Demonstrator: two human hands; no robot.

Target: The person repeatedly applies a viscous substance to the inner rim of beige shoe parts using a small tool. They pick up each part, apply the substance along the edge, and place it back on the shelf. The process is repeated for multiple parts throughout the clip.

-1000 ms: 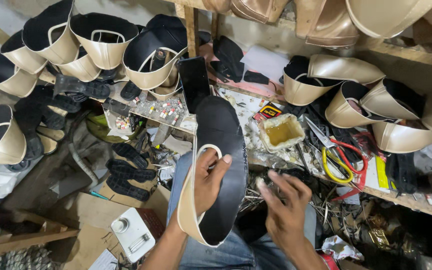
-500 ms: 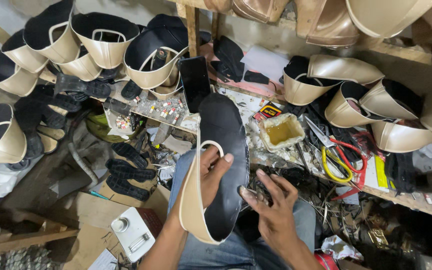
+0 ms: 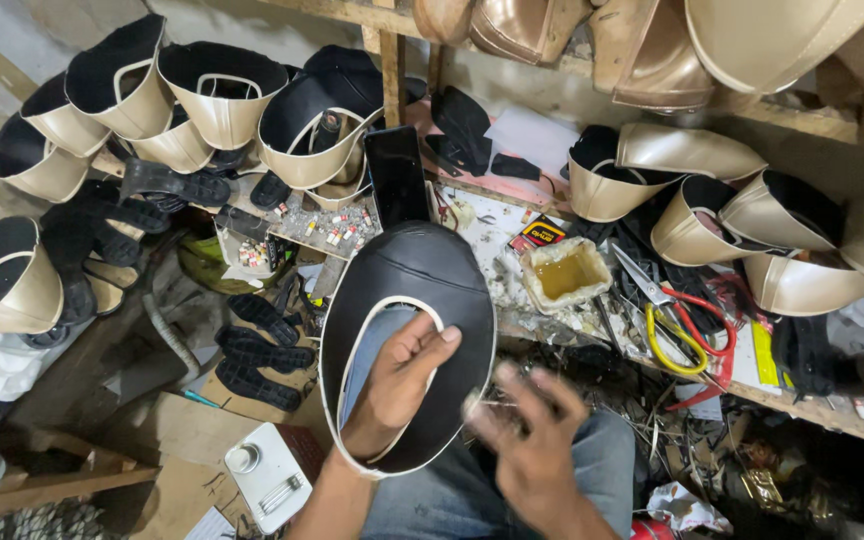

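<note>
My left hand grips a black shoe upper with a cream edge, held flat over my lap with the fingers through its opening. Just to its right hovers my right hand, blurred by motion, fingers bent, close to the upper's right edge; whether it holds something small I cannot tell. A tub of yellow glue sits on the bench beyond the upper.
Several cream and black shoe uppers are stacked at the back left and at the right. Scissors with red and yellow handles lie on the cluttered bench. Black soles and a white box lie lower left.
The shoe upper has turned from an edge-on tilt to lie flatter, its opening facing up. My right hand has moved left toward the upper's edge.
</note>
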